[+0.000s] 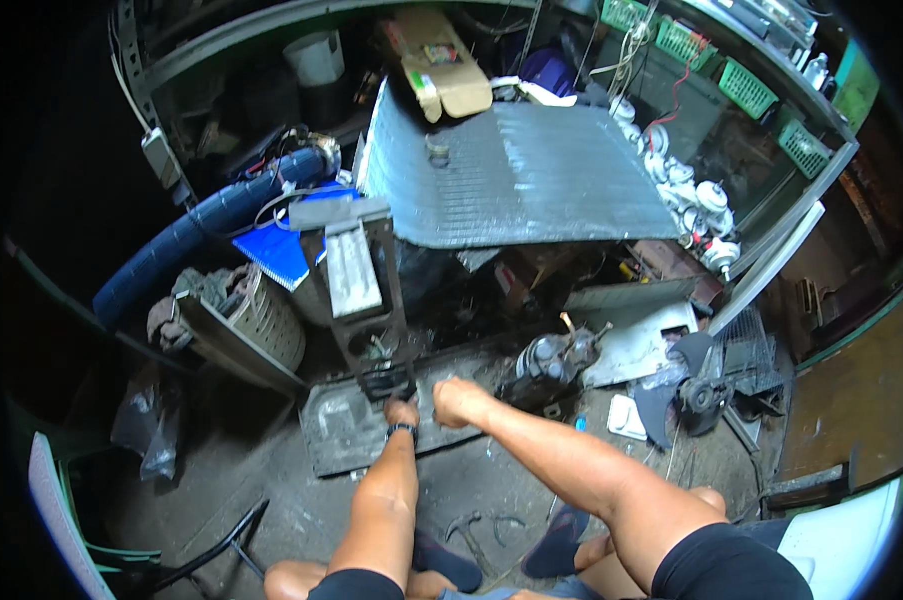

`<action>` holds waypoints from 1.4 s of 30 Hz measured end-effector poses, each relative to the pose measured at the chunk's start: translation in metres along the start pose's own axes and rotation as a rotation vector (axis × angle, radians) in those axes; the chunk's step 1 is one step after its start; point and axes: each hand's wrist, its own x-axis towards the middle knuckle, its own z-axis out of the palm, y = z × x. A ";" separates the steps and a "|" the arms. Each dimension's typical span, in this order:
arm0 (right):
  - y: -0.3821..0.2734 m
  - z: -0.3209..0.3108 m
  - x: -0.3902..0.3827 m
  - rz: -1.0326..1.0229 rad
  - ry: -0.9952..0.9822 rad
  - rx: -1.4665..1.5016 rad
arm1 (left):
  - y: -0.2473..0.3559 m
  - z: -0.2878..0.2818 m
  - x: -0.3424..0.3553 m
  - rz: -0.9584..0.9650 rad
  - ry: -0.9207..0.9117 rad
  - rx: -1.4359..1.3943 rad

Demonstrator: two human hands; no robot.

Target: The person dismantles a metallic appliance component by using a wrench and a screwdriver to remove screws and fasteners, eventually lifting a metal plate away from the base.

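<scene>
My left hand (401,411), with a dark band at its wrist, reaches to the foot of an upright dark metal frame (391,300). Its fingers look curled against a dark part there, and what they grip is hard to make out. Just to the right, my right hand (459,402) is closed in a fist; anything inside it is hidden. Both hands are over a worn grey metal base plate (336,425) on the floor. A pale metal block (352,270) sits on the frame's upper part. Beside the right hand stands a dark compressor (545,362) with copper pipe stubs.
A large grey corrugated sheet (561,180) lies behind, with a cardboard box (436,60) at its back edge. White-grey motor-like parts (706,200) pile up at right. A cream basket (271,325) of cloths and a blue roll (201,225) are at left. Curved metal pieces (466,525) lie near my feet.
</scene>
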 end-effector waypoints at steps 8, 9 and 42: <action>-0.021 -0.023 -0.012 -0.025 -0.035 0.051 | -0.022 0.008 0.020 0.004 0.070 0.040; -0.034 -0.026 -0.014 -0.054 -0.024 0.042 | -0.031 -0.005 0.030 0.072 0.120 0.100; -0.003 -0.007 -0.021 0.009 0.078 0.092 | -0.004 0.013 0.028 -0.059 0.092 0.211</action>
